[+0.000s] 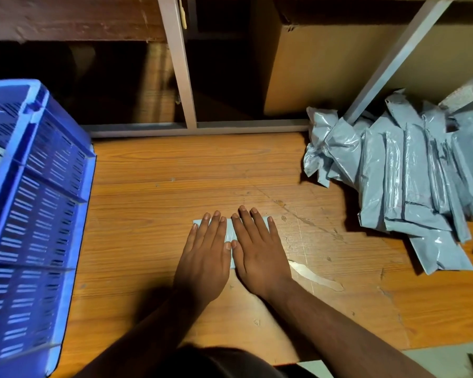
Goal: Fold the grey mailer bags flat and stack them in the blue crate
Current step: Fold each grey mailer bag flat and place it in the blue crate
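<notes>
Left: tall blue crate (36, 203) walls the table (175, 170) edge.
Right: heap of grey mailer bags (410, 175).
Centre: bare wood between.
Behind: shelf frame (179, 77), possibly blocking reach.

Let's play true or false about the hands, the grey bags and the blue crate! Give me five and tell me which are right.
1. Both hands lie flat on one folded grey bag. True: the left hand and the right hand press it with straight fingers.
2. The blue crate stands on the person's right. False: it stands on the left.
3. A pile of grey bags lies on the right of the table. True.
4. The folded bag is already in the crate. False: it lies on the table under the hands.
5. One hand is lifting a bag from the pile. False: neither hand touches the pile.
</notes>
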`<action>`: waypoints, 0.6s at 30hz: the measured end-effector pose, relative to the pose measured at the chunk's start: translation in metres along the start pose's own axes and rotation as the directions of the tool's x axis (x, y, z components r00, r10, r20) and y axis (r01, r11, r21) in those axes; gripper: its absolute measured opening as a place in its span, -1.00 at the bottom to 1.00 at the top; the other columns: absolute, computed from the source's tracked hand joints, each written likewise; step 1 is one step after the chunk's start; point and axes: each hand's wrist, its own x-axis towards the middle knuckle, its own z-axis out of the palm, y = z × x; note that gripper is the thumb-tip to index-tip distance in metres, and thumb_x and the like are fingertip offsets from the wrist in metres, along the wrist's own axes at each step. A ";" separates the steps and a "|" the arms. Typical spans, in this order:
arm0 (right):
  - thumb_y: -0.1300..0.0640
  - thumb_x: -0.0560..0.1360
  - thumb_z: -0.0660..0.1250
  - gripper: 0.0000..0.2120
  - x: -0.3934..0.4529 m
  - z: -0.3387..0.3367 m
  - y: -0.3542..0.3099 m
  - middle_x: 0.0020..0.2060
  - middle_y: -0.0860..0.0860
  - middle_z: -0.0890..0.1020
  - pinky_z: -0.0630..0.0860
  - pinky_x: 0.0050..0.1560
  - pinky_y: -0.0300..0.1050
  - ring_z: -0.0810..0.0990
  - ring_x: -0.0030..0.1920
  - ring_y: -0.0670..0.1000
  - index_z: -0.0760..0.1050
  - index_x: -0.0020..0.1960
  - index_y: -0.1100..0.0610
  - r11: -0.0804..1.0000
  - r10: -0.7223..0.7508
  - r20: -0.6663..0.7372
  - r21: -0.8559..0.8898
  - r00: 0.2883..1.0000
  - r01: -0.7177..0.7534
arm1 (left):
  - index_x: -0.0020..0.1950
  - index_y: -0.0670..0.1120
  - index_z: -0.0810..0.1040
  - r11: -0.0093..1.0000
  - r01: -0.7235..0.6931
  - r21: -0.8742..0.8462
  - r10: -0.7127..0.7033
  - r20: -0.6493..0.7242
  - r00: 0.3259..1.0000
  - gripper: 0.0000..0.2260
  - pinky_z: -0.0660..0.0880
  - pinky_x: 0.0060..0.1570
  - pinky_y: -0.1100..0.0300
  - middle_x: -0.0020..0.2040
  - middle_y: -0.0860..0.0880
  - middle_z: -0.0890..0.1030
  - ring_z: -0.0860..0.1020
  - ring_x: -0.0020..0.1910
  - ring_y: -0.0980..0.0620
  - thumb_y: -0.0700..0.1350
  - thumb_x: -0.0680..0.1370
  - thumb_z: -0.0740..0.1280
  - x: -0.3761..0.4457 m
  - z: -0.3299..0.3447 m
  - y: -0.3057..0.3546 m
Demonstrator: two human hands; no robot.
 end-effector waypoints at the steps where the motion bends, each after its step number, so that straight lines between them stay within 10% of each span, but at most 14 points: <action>1: -0.05 0.74 -0.05 -0.47 0.000 0.000 0.001 0.67 0.00 0.05 -0.01 0.62 0.20 -0.07 0.67 0.05 0.09 0.68 0.07 1.000 0.001 0.000 0.007 1.000 -0.001 | 0.63 -0.17 0.22 1.000 -0.007 0.002 0.007 -0.001 1.000 -0.50 0.19 0.56 -0.14 0.63 -0.12 0.23 0.12 0.64 -0.09 -0.01 0.72 -0.05 0.000 0.001 -0.001; 18: -0.20 0.73 -0.13 -0.38 -0.013 -0.007 0.024 0.68 -0.03 -0.10 -0.13 0.65 0.10 -0.20 0.66 -0.01 -0.07 0.70 0.07 0.993 0.117 0.050 0.007 0.992 -0.117 | 0.64 -0.13 0.21 0.999 0.022 -0.031 -0.022 -0.009 1.000 -0.44 0.15 0.57 -0.14 0.65 -0.08 0.19 0.12 0.64 -0.05 0.10 0.69 0.11 -0.007 0.000 -0.010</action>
